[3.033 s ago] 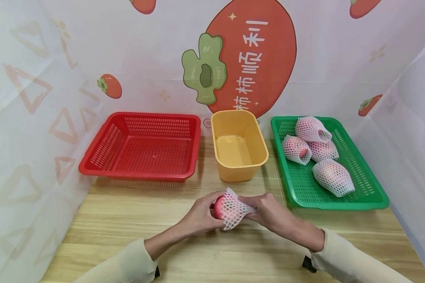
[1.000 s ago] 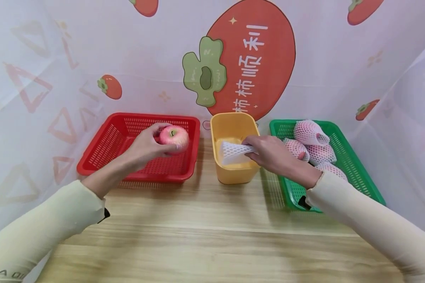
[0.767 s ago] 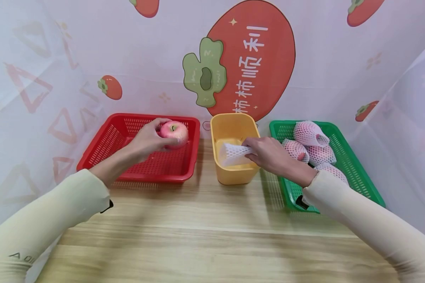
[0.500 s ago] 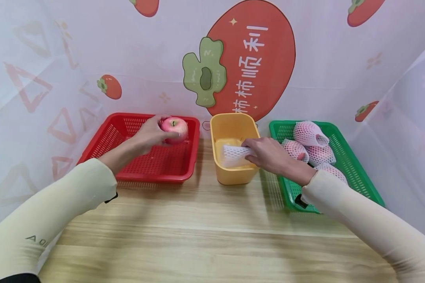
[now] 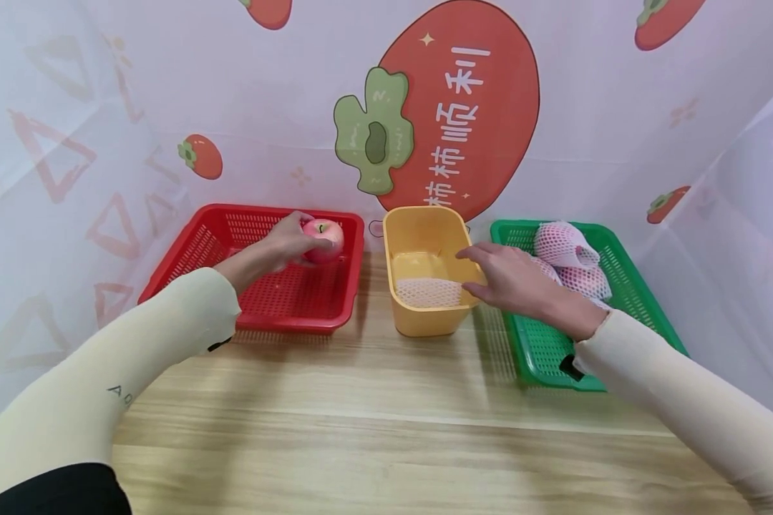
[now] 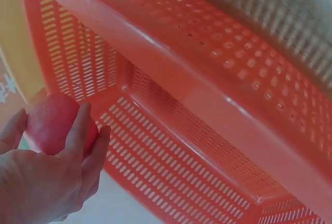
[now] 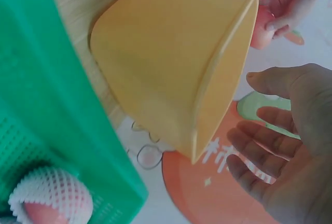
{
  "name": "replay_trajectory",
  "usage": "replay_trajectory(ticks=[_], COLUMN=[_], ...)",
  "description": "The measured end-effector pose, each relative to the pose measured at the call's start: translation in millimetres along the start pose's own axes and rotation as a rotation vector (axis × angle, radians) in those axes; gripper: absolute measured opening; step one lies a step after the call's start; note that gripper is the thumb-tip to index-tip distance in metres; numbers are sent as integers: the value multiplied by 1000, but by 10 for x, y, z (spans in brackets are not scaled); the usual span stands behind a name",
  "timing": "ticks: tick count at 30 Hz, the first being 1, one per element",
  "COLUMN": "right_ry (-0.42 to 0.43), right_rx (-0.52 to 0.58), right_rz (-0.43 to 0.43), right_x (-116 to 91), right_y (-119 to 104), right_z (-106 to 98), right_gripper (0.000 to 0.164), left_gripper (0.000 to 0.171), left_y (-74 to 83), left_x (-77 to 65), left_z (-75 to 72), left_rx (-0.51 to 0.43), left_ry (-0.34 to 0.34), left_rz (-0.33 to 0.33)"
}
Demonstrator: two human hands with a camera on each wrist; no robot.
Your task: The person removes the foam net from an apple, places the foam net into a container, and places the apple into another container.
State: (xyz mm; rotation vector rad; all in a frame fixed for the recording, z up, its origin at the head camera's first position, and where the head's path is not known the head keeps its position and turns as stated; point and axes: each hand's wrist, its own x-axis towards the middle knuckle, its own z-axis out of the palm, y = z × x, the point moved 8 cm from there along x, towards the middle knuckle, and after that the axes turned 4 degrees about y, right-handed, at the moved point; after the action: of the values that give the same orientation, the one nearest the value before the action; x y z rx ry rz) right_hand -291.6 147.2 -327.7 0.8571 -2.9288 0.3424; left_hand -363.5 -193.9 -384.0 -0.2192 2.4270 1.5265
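Note:
My left hand (image 5: 288, 242) grips a pink-red apple (image 5: 325, 239) over the right part of the red basket (image 5: 251, 321). In the left wrist view, fingers and thumb curve round the apple (image 6: 54, 123), inside the basket's rim. A white foam net sleeve (image 5: 429, 292) lies inside the yellow bin (image 5: 428, 322), near its front wall. At the bin's right rim is my right hand (image 5: 515, 280), fingers spread and holding nothing. The right wrist view shows that hand (image 7: 290, 141) with fingers apart beside the mouth of the bin (image 7: 161, 63).
A green basket (image 5: 535, 350) on the right holds several apples in foam nets (image 5: 565, 244), partly hidden behind my right arm. All three containers stand on a wooden table (image 5: 386, 422), against a printed backdrop (image 5: 283, 107).
The foam net came off the apple; my right hand carried it to the yellow bin and released it. My left hand brought the bare apple over the red basket, lately shifting slightly right.

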Motion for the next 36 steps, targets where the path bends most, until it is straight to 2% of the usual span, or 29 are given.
replay_trajectory(ticks=[12, 17, 24, 30, 36], right_ry=[12, -30, -177, -360, -533], right_rx=[-58, -95, -147, -97, -13], right_rz=[38, 77, 158, 281, 367], right_x=[-317, -480, -687, -924, -1155], right_y=[519, 775, 1206, 1606, 1892], right_z=[-209, -266, -219, -82, 145], right_gripper=[46, 43, 54, 66, 54], left_gripper=[73, 72, 71, 63, 71], left_y=[-145, -211, -266, -297, -333], left_x=[206, 246, 270, 347, 370], left_z=[86, 121, 119, 163, 208], left_rx=[37, 65, 147, 224, 263], left_ry=[-8, -8, 18, 17, -22], left_rz=[-60, -74, -74, -69, -100])
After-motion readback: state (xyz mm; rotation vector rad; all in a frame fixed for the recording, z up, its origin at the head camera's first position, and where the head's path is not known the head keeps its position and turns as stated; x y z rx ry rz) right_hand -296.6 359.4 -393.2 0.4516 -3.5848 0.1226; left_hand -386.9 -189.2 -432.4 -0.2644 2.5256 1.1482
